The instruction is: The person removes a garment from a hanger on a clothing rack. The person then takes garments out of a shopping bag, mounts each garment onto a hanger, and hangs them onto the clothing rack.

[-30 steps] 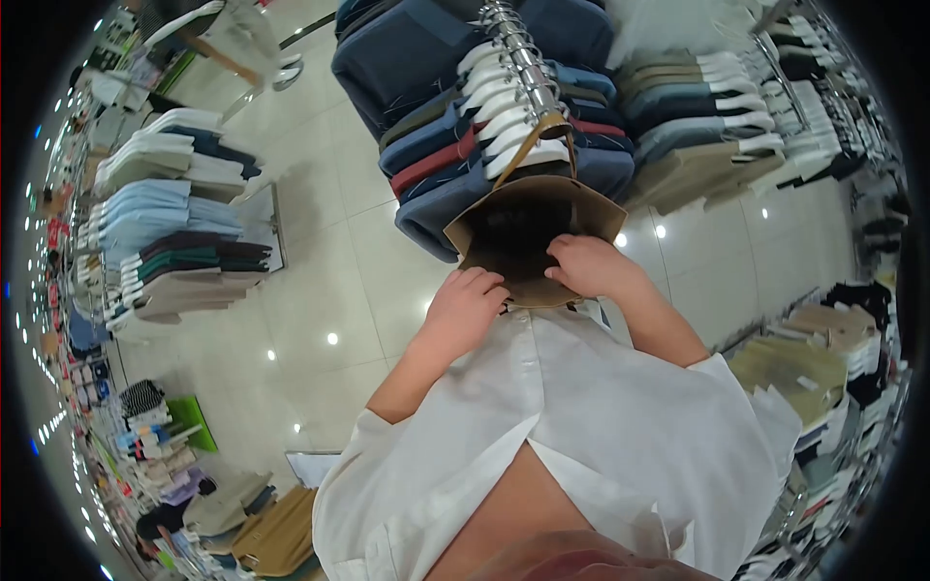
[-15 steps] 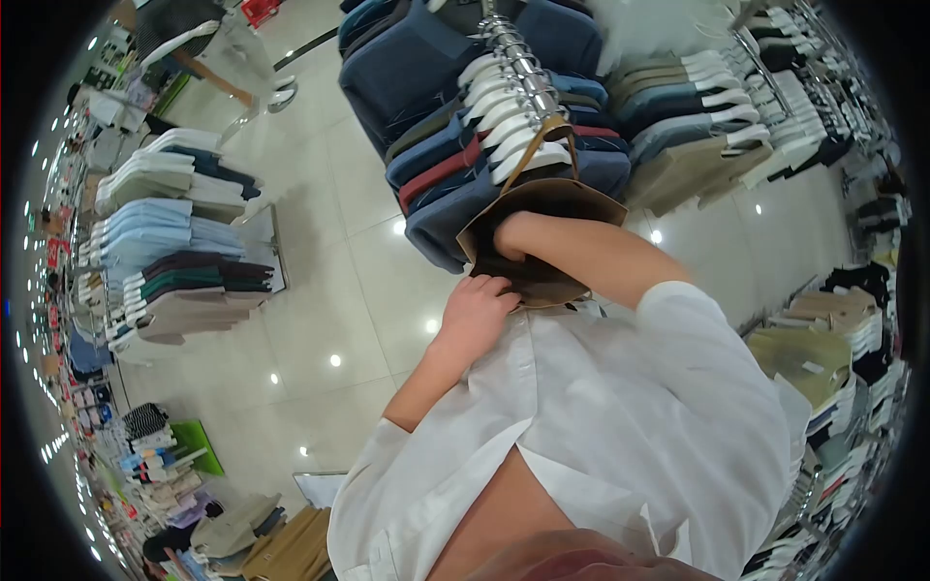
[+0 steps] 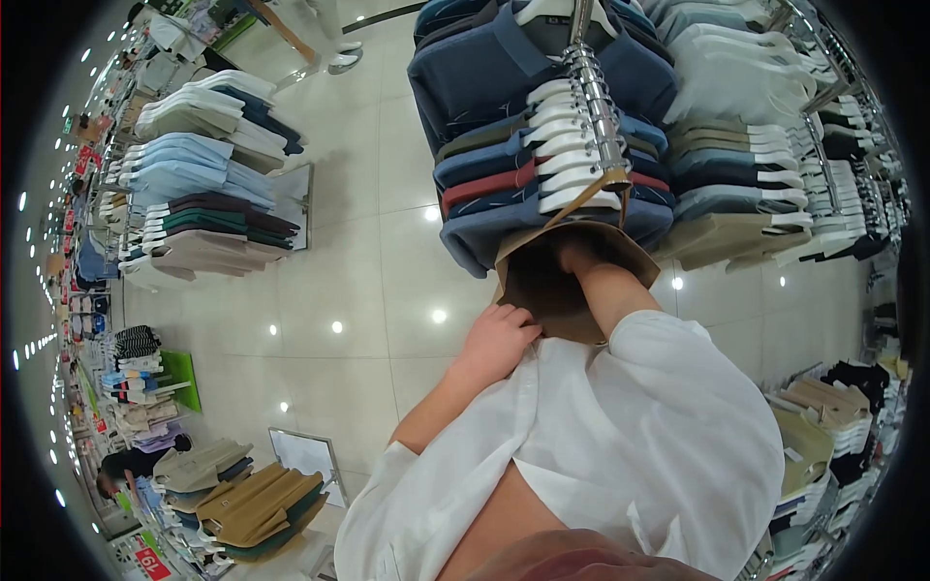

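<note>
A brown paper bag (image 3: 552, 300) hangs by its handle from the end of a metal rail (image 3: 593, 107), its mouth open towards me. My left hand (image 3: 501, 339) is closed on the bag's near left edge. My right hand (image 3: 578, 257) reaches deep into the bag; its fingers are hidden in the dark inside, and whether they hold anything cannot be seen. Behind the bag, blue and red garments (image 3: 489, 184) hang on white hangers (image 3: 567, 145) along the rail.
Racks of light blue and dark shirts (image 3: 184, 174) stand at the left, more shirts (image 3: 736, 174) at the right. Brown garments (image 3: 262, 504) hang at the lower left, olive ones (image 3: 802, 450) at the lower right. A person (image 3: 121, 470) is at the far lower left.
My right hand has gone from the bag's rim down into the bag. My left hand stays at the edge. The view has shifted, so the bag and racks appear further right and lower.
</note>
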The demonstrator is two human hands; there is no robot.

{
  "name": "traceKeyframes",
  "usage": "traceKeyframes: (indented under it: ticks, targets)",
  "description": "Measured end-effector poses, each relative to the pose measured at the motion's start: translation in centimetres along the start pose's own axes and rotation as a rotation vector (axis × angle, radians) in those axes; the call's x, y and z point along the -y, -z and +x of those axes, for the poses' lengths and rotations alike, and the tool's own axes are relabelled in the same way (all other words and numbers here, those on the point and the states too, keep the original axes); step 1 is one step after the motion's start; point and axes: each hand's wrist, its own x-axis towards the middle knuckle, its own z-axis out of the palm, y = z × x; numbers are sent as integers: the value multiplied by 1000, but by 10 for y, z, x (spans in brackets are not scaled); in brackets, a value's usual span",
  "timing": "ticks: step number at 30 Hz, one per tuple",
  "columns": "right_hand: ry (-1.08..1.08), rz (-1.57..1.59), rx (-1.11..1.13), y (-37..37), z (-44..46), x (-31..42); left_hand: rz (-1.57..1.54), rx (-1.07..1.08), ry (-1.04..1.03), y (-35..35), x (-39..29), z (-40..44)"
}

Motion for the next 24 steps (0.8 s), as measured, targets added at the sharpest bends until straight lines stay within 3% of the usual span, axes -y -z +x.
traceKeyframes:
  ticks: [24]
  targets:
    - [-65, 117, -58, -35, 15, -5, -57, -89, 16, -4, -4, 2]
